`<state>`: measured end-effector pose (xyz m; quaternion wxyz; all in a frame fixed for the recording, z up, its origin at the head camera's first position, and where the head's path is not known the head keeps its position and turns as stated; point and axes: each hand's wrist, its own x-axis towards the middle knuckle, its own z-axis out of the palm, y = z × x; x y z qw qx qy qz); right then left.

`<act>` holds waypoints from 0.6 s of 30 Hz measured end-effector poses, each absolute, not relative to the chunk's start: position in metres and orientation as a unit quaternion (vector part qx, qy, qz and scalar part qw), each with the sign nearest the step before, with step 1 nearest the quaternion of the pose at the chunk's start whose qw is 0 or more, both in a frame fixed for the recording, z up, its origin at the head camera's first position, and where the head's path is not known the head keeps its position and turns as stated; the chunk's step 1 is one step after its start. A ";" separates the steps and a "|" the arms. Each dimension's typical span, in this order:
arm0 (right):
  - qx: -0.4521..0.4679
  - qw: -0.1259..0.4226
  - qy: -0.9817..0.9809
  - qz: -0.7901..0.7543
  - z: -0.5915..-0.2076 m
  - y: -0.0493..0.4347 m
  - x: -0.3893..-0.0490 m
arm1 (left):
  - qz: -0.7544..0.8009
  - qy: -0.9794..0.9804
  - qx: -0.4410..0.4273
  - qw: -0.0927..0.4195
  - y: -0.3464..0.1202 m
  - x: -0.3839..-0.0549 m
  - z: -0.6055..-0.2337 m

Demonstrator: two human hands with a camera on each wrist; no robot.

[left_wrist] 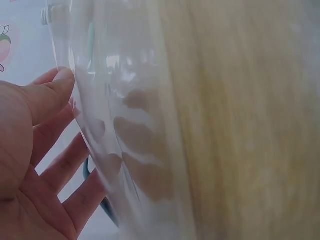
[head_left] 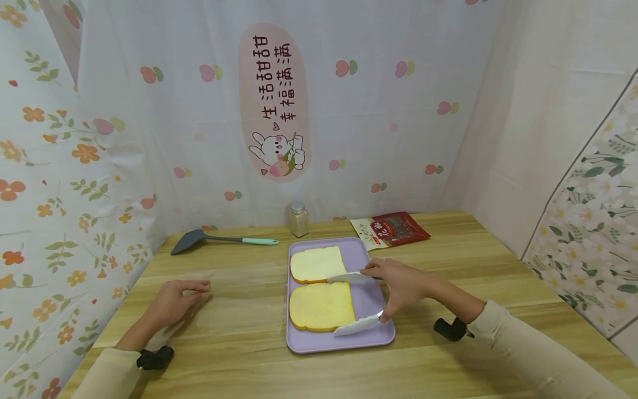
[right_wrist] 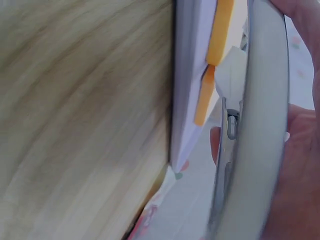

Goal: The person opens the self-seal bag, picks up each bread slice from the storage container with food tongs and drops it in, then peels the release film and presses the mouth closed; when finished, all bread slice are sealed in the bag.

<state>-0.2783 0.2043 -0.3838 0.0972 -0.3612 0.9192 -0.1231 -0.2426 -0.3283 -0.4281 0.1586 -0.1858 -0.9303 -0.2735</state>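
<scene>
Two slices of bread lie on a lilac tray [head_left: 374, 338], a paler one [head_left: 316, 263] behind a yellower one [head_left: 321, 306]. My right hand [head_left: 401, 282] grips a pair of tongs [right_wrist: 262, 120] with pale, scalloped tips. The tongs are spread: one tip reaches between the slices, the other lies along the nearer slice's front right corner. To the left of the tray, my left hand [head_left: 174, 302] pinches the edge of a clear plastic bag [left_wrist: 135, 75] between thumb and forefinger; its other fingers are spread behind the film. The bag extends toward the tray.
A turner [head_left: 219, 239] with a grey head and mint handle lies at the back left. Behind the tray stands a small lidded glass jar [head_left: 299, 220]. A red and white packet [head_left: 391, 230] lies at the back right. Printed curtains surround the wooden table [head_left: 239, 366].
</scene>
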 end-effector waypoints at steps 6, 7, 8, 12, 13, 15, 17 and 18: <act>-0.366 0.095 0.916 -0.134 -0.383 0.205 -0.279 | -0.268 -0.931 -0.186 0.163 -0.328 -0.243 -0.429; -0.368 0.091 0.916 -0.129 -0.383 0.205 -0.279 | -0.270 -0.931 -0.188 0.161 -0.328 -0.243 -0.429; -0.370 0.088 0.916 -0.124 -0.382 0.204 -0.279 | -0.270 -0.930 -0.188 0.161 -0.328 -0.243 -0.428; -0.382 0.071 0.915 -0.110 -0.381 0.203 -0.280 | -0.279 -0.930 -0.188 0.150 -0.328 -0.241 -0.427; -0.384 0.067 0.914 -0.109 -0.381 0.203 -0.280 | -0.282 -0.929 -0.189 0.148 -0.328 -0.241 -0.427; -0.383 0.064 0.915 -0.111 -0.381 0.203 -0.281 | -0.285 -0.929 -0.188 0.141 -0.327 -0.240 -0.426; -0.379 0.064 0.916 -0.113 -0.382 0.203 -0.280 | -0.288 -0.929 -0.188 0.136 -0.327 -0.239 -0.426; -0.377 0.064 0.917 -0.115 -0.382 0.203 -0.280 | -0.289 -0.929 -0.187 0.134 -0.327 -0.239 -0.426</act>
